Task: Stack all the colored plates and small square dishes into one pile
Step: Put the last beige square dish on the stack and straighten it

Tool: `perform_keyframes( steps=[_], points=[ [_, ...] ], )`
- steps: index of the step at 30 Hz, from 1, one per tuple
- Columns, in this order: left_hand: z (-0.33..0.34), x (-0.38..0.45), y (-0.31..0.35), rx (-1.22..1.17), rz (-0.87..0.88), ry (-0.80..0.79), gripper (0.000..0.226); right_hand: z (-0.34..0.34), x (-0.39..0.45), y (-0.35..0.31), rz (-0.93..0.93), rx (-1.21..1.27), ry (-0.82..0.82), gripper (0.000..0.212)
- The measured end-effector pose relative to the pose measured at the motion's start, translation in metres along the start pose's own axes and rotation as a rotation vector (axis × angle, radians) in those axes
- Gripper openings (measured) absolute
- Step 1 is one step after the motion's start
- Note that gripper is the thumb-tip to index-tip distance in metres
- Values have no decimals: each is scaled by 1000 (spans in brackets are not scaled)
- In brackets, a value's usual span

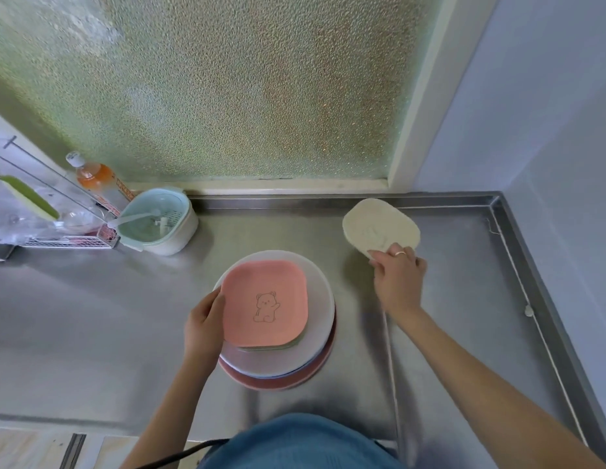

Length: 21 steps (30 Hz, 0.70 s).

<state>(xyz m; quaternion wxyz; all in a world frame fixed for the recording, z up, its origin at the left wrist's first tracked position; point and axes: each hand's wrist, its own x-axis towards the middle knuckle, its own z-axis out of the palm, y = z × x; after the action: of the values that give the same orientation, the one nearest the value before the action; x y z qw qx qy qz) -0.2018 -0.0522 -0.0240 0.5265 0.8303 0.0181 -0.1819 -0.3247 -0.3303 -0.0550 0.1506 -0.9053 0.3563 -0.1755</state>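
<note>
A pile of round plates (pixel 315 343) stands mid-counter, white on top with bluish and dark pink rims showing beneath. On it lies a pink square dish (pixel 265 301) with a bear drawing, over a pale green square dish whose edge peeks out below. My left hand (pixel 204 324) grips the pink dish's left edge. To the right, a cream square dish (pixel 379 226) is tilted up off the counter, and my right hand (pixel 398 277) holds its near edge.
The steel counter (pixel 92 316) has a raised rim at the back and right. A mint strainer bowl (pixel 158 220) sits at back left beside a wire rack (pixel 65 242) and an orange bottle (pixel 92 176). Frosted glass stands behind.
</note>
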Motion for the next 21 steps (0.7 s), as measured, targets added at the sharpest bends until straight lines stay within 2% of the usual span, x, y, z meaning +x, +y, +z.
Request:
perform_keyframes(
  steps=[5, 7, 10, 16, 21],
  points=[
    [-3, -1, 5, -41, 35, -44, 42, -22, -36, -72, -365, 83, 63, 28],
    [-5, 2, 3, -59, 44, -71, 42, -27, -52, -91, -487, 84, 36, 38],
    [-10, 7, -2, -86, 69, -121, 24, -26, -72, -108, -612, 52, -25, 43],
    [-21, 13, 3, -245, -5, -166, 26, -18, -95, -118, -631, -3, -110, 39],
    [-30, 17, 10, -214, 91, -265, 28, -19, -103, -122, -635, -31, -154, 31]
  ],
)
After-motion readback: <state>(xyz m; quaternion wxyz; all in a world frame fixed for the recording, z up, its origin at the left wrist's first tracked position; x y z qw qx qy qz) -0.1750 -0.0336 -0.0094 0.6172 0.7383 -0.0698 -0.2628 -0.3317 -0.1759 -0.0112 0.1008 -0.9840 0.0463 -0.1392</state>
